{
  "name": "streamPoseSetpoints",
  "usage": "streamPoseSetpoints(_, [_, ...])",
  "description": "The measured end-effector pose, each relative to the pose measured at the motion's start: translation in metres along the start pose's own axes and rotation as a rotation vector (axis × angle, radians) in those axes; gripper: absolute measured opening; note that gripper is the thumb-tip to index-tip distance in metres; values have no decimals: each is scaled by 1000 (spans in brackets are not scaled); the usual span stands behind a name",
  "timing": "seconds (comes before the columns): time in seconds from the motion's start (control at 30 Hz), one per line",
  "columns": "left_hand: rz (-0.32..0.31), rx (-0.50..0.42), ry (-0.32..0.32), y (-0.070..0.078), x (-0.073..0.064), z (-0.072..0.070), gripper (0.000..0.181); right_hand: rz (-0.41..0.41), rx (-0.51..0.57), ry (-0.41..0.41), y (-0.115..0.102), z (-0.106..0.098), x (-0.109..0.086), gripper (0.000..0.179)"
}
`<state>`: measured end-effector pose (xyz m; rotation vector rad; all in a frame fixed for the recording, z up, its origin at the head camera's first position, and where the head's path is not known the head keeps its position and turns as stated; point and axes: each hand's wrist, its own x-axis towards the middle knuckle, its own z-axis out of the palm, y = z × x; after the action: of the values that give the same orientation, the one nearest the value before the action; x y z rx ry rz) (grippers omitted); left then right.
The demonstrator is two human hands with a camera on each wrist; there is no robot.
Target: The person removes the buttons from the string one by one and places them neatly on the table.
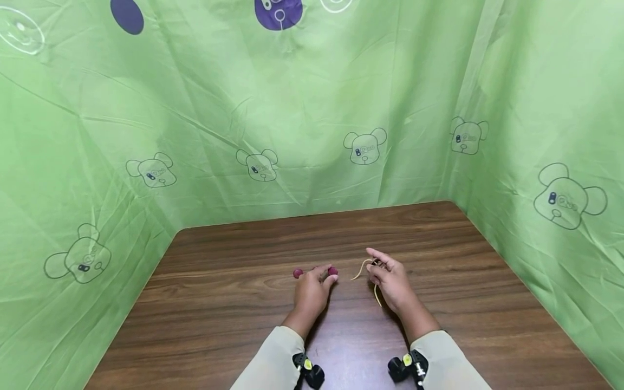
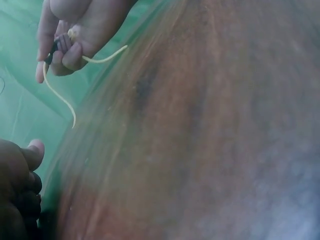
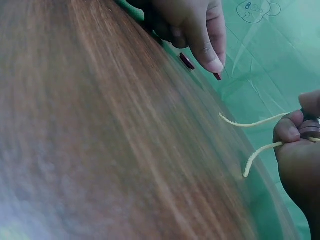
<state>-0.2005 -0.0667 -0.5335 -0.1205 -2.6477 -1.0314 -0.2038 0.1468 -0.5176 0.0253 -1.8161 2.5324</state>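
My left hand is low over the table, thumb and forefinger together at a small dark red disc. In the right wrist view that disc shows as a thin edge at the fingertips. A second dark red disc lies left of the left hand. To the right, my right hand holds a yellow cord with its forefinger stretched out. Small dark pieces sit on the cord within the right hand's fingers, partly hidden. Both cord ends hang loose, one toward the left hand.
A brown wood-grain table spreads under both hands. Green fabric printed with bear faces stands around its back and sides. Each sleeved wrist wears a small black camera.
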Motion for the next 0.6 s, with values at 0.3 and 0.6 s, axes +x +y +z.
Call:
streamPoseSetpoints(0.3, [46, 63, 31, -7, 7, 12, 33, 85, -63, 10, -1, 0, 0, 56])
streamPoseSetpoints(0.6, [-38, 147, 5, -16, 19, 31, 15, 103, -118, 83, -5, 1, -3, 23])
